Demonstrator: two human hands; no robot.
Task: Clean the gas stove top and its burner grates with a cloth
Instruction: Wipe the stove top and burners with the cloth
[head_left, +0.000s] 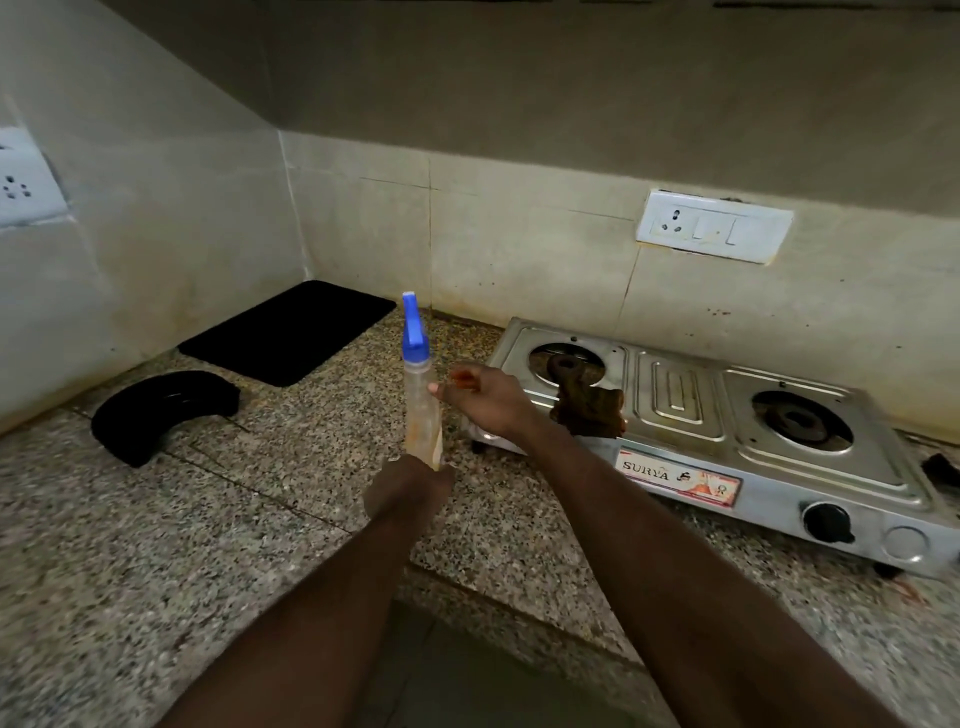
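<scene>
A steel two-burner gas stove (675, 395) stands on the granite counter at the right, with no grates on its burners. A brown cloth (589, 408) lies crumpled on the stove beside the left burner (566, 366). My left hand (408, 488) grips the bottom of a clear spray bottle (421, 410) with a blue nozzle, held upright over the counter. My right hand (483, 397) is level with the bottle's middle, thumb touching its side, fingers spread apart.
A black mat (288, 332) lies in the back corner of the counter (156, 545). A curved black object (161, 413) lies at the left. Wall sockets (714, 226) are above the stove. A black knob (827, 522) is on the stove's front.
</scene>
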